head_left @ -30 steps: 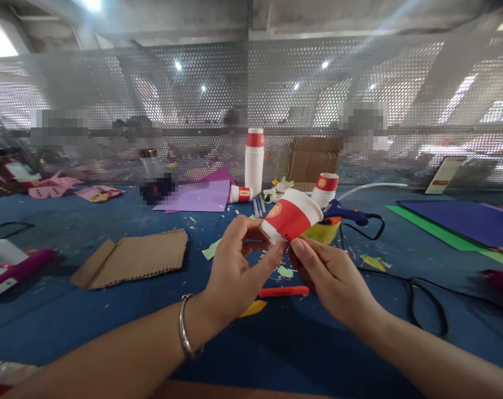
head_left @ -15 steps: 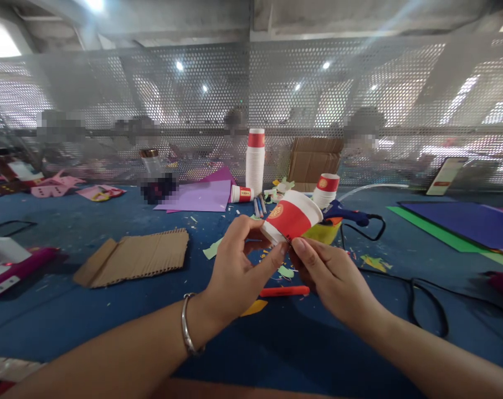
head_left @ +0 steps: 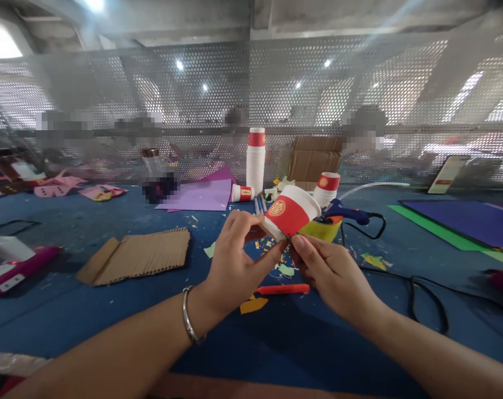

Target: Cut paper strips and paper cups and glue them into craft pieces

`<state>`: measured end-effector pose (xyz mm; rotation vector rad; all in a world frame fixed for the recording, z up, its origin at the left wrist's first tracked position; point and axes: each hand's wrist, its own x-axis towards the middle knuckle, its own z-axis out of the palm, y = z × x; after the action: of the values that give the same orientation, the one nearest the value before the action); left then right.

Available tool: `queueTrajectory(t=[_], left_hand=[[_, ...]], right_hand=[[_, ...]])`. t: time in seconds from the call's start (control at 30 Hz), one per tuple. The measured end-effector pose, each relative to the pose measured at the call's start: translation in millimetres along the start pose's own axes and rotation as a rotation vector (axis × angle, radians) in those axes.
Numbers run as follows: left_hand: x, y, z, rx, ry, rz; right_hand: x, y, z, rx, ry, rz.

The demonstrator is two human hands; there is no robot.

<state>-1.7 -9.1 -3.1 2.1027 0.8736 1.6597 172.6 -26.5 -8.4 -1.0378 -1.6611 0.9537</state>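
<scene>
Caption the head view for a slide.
Two hands, left and right, hold a tilted paper cup above a blue table.

bench (head_left: 309,343): blue top, paper scraps (head_left: 286,270) strewn across its middle
cups: a tall stack (head_left: 255,169) stands toward the far edge, one cup (head_left: 242,193) on its side beside it
cardboard (head_left: 141,257): a corrugated piece, flat toward the left edge
sheets: purple (head_left: 205,195) toward the far edge, blue (head_left: 463,221) and green (head_left: 438,230) by the right
red stick (head_left: 283,289): lying near the middle

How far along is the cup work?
Some cutting looks done: coloured paper scraps litter the blue table. In hand: a tilted red-and-white paper cup, left hand holding it, right hand at its lower edge. Possibly left: the tall paper-cup stack looks unworked; how many are needed, I can't tell.
</scene>
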Motion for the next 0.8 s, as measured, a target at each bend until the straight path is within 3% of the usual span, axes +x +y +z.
queueTrajectory(t=[0.5,0.8], left_hand=[[-6.0,5.4,6.0,-0.153,-0.033,-0.259],[-1.5,17.5,7.9,-0.481,0.047,-0.587]], right_hand=[[-1.0,1.1,0.8,-0.083,-0.008,0.008],[1.4,-2.6,1.5,-0.092,-0.001,0.027]])
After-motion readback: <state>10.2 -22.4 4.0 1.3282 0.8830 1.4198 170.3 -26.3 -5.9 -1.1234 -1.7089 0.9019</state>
